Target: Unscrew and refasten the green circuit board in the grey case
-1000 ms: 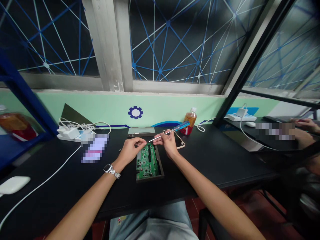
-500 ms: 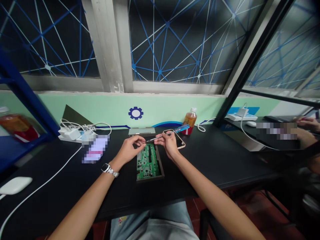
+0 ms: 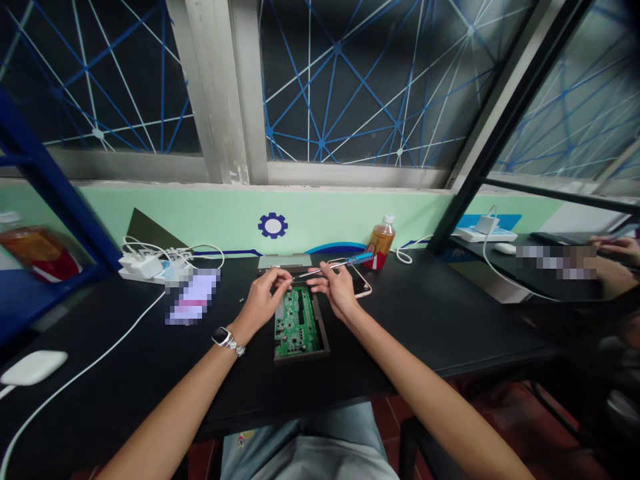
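Observation:
My right hand (image 3: 336, 285) holds a screwdriver (image 3: 357, 259) with a blue handle, its shaft pointing left across the top of a green circuit board (image 3: 299, 323). The board lies in a dark frame (image 3: 324, 327) on the black table. My left hand (image 3: 267, 293) is at the frame's upper left corner, thumb and fingertips pinched together at the screwdriver's tip. Anything small between those fingertips is too small to make out. A flat grey metal piece (image 3: 285, 261) lies behind the hands.
A phone (image 3: 361, 283) lies right of my right hand, with a drink bottle (image 3: 381, 243) behind it. To the left are a blurred-out phone (image 3: 194, 297), a power strip (image 3: 145, 268) and a white device (image 3: 35, 368). At far right, another person's hand (image 3: 617, 247) shows.
The screwdriver has tilted to a slightly flatter angle, its handle a little lower and further left. My left wrist has shifted slightly right. A small item on the table left of my left hand now shows.

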`<state>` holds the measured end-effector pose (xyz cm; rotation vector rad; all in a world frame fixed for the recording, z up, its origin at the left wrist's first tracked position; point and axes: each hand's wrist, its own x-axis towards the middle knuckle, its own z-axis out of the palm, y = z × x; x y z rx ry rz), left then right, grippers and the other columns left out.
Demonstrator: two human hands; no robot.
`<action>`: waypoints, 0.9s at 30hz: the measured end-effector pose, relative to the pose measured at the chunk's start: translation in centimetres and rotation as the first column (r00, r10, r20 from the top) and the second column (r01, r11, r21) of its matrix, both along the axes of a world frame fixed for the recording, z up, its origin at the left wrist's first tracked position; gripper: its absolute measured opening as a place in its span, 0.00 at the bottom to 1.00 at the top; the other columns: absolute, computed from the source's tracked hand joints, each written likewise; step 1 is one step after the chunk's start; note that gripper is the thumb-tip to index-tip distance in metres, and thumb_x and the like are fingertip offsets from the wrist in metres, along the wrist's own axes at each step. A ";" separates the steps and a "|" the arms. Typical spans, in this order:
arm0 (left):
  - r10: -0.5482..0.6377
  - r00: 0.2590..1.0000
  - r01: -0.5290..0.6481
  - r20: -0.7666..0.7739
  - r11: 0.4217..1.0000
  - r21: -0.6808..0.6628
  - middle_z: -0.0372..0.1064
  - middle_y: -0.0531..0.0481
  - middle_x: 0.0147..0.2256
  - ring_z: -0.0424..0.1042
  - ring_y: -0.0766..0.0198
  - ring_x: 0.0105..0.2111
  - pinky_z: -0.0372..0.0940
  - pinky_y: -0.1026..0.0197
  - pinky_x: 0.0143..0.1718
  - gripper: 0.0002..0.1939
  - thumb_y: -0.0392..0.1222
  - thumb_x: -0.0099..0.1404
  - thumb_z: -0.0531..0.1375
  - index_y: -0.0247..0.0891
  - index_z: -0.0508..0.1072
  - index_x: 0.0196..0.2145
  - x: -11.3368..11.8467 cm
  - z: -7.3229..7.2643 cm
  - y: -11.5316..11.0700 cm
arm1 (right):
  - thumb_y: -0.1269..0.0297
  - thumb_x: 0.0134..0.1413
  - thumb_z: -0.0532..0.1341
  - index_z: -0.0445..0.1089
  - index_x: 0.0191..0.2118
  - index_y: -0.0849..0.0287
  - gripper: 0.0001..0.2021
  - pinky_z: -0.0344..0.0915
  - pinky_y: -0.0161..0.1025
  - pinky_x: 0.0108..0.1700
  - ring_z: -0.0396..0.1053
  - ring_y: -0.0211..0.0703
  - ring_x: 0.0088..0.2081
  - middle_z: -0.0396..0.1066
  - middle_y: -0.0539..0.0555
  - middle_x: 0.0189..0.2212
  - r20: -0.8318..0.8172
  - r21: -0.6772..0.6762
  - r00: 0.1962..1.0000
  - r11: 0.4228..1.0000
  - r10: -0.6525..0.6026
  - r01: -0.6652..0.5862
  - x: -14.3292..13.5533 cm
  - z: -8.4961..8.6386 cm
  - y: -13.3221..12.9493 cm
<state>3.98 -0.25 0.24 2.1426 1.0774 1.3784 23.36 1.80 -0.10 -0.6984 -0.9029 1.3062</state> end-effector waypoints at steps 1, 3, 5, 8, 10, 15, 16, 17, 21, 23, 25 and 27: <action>0.008 1.000 -0.008 0.008 1.000 0.012 0.72 0.48 0.35 0.74 0.62 0.34 0.67 0.61 0.39 0.08 0.44 0.71 0.54 0.39 0.69 0.39 0.2 0.1 -0.2 | 0.58 0.52 0.69 0.56 0.36 0.55 0.19 0.73 0.32 0.22 0.77 0.42 0.24 0.78 0.55 0.32 -0.002 -0.012 1.000 1.000 0.000 0.000 0.0 0.0 0.0; 0.019 1.000 -0.019 -0.006 0.999 0.044 0.70 0.48 0.36 0.73 0.62 0.35 0.66 0.61 0.40 0.08 0.44 0.72 0.52 0.39 0.68 0.40 0.4 0.3 -0.6 | 0.58 0.51 0.69 0.58 0.36 0.56 0.18 0.73 0.31 0.21 0.77 0.40 0.23 0.78 0.55 0.32 -0.015 -0.036 1.000 0.999 0.005 -0.005 -0.1 -0.2 0.0; 0.024 0.998 -0.019 -0.062 0.996 0.082 0.70 0.47 0.36 0.72 0.61 0.35 0.65 0.61 0.40 0.08 0.43 0.72 0.51 0.40 0.67 0.40 0.5 0.7 -0.8 | 0.57 0.51 0.70 0.59 0.35 0.57 0.18 0.73 0.30 0.22 0.77 0.40 0.24 0.78 0.56 0.32 -0.025 -0.048 0.999 0.999 0.021 -0.023 -0.3 -0.3 0.0; 0.036 0.986 -0.015 -0.161 0.992 0.126 0.69 0.47 0.35 0.70 0.61 0.35 0.64 0.60 0.41 0.09 0.42 0.73 0.49 0.40 0.67 0.39 -0.2 1.5 -0.7 | 0.58 0.52 0.69 0.60 0.35 0.58 0.17 0.73 0.30 0.22 0.77 0.41 0.25 0.79 0.58 0.33 -0.039 -0.048 0.999 0.999 0.018 -0.020 -0.3 -0.5 0.2; 0.062 0.978 -0.036 -0.198 0.991 0.133 0.69 0.48 0.35 0.70 0.61 0.35 0.64 0.60 0.41 0.09 0.43 0.72 0.50 0.40 0.68 0.39 -1.5 1.9 -0.3 | 0.59 0.52 0.69 0.60 0.35 0.58 0.16 0.72 0.30 0.22 0.78 0.41 0.25 0.79 0.58 0.33 -0.057 -0.048 0.998 0.998 -0.029 0.027 0.0 -0.5 0.4; 0.054 0.923 -0.064 -0.381 0.998 -0.013 0.73 0.47 0.37 0.72 0.58 0.35 0.65 0.59 0.40 0.09 0.45 0.67 0.55 0.41 0.73 0.37 -7.3 1.5 1.4 | 0.57 0.53 0.68 0.60 0.33 0.58 0.16 0.71 0.29 0.21 0.76 0.39 0.24 0.79 0.58 0.32 -0.056 -0.036 0.993 0.994 -0.106 0.104 1.3 -0.1 1.1; 0.043 0.908 -0.076 -0.417 0.995 -0.063 0.73 0.47 0.36 0.72 0.57 0.35 0.66 0.59 0.38 0.09 0.45 0.65 0.56 0.41 0.74 0.35 -8.5 1.1 1.7 | 0.56 0.53 0.68 0.59 0.33 0.58 0.17 0.71 0.30 0.20 0.76 0.39 0.23 0.79 0.58 0.31 -0.042 -0.026 0.993 0.994 -0.106 0.105 1.4 0.0 1.1; 0.039 0.897 -0.096 -0.440 0.989 -0.108 0.74 0.47 0.36 0.72 0.56 0.35 0.67 0.58 0.38 0.08 0.45 0.63 0.57 0.41 0.75 0.34 -9.5 0.6 2.0 | 0.56 0.52 0.69 0.59 0.33 0.57 0.18 0.70 0.30 0.20 0.76 0.39 0.23 0.78 0.57 0.31 -0.029 -0.014 0.994 0.995 -0.103 0.103 1.4 0.0 1.1; 0.067 0.856 -0.192 -0.512 0.962 -0.196 0.74 0.47 0.35 0.74 0.54 0.36 0.67 0.56 0.40 0.08 0.45 0.58 0.59 0.42 0.76 0.32 -11.6 -1.2 2.8 | 0.55 0.49 0.70 0.57 0.35 0.56 0.20 0.70 0.32 0.19 0.75 0.41 0.21 0.78 0.55 0.28 0.007 0.016 0.997 0.997 -0.075 0.075 0.8 0.0 0.7; 0.082 0.846 -0.216 -0.527 0.956 -0.198 0.75 0.46 0.35 0.74 0.53 0.36 0.67 0.55 0.40 0.08 0.45 0.57 0.59 0.42 0.76 0.31 -11.8 -1.7 3.0 | 0.56 0.48 0.70 0.55 0.35 0.55 0.21 0.69 0.32 0.18 0.74 0.41 0.19 0.78 0.53 0.27 0.012 0.026 0.998 0.997 -0.068 0.068 0.5 -0.1 0.5; 0.092 0.841 -0.226 -0.533 0.955 -0.191 0.74 0.46 0.34 0.74 0.53 0.36 0.67 0.56 0.39 0.08 0.44 0.56 0.59 0.41 0.76 0.30 -11.7 -2.0 3.1 | 0.56 0.48 0.70 0.54 0.35 0.55 0.22 0.69 0.32 0.17 0.74 0.41 0.19 0.78 0.53 0.27 0.015 0.033 0.998 0.998 -0.060 0.060 0.4 -0.1 0.4; 0.101 0.836 -0.240 -0.540 0.951 -0.195 0.74 0.46 0.33 0.73 0.53 0.35 0.66 0.56 0.38 0.08 0.44 0.55 0.59 0.41 0.76 0.31 -11.8 -2.1 3.2 | 0.55 0.48 0.70 0.54 0.35 0.55 0.23 0.69 0.32 0.17 0.74 0.41 0.19 0.78 0.54 0.28 0.023 0.037 0.998 0.998 -0.056 0.055 0.4 -0.2 0.4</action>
